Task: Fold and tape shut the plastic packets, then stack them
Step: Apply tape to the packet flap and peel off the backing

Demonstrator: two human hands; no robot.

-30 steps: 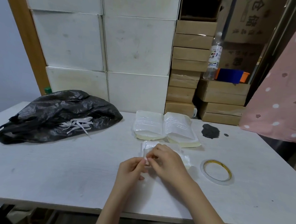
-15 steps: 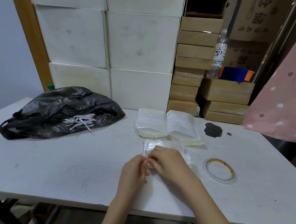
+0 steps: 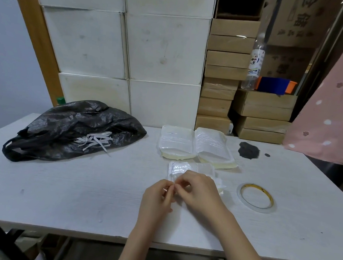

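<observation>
At centre frame the right hand (image 3: pixel 200 189) covers the near half of the plastic packet (image 3: pixel 186 168), so its folded edge cannot be seen. Where the fingertips of the left hand (image 3: pixel 156 198) meet the right, whatever they pinch is too small to make out. The bottle (image 3: pixel 255 64) at upper right is blurred, its label unreadable. The pink spotted cloth (image 3: pixel 332 111) is cut off by the right edge, both forearms by the bottom edge.
</observation>
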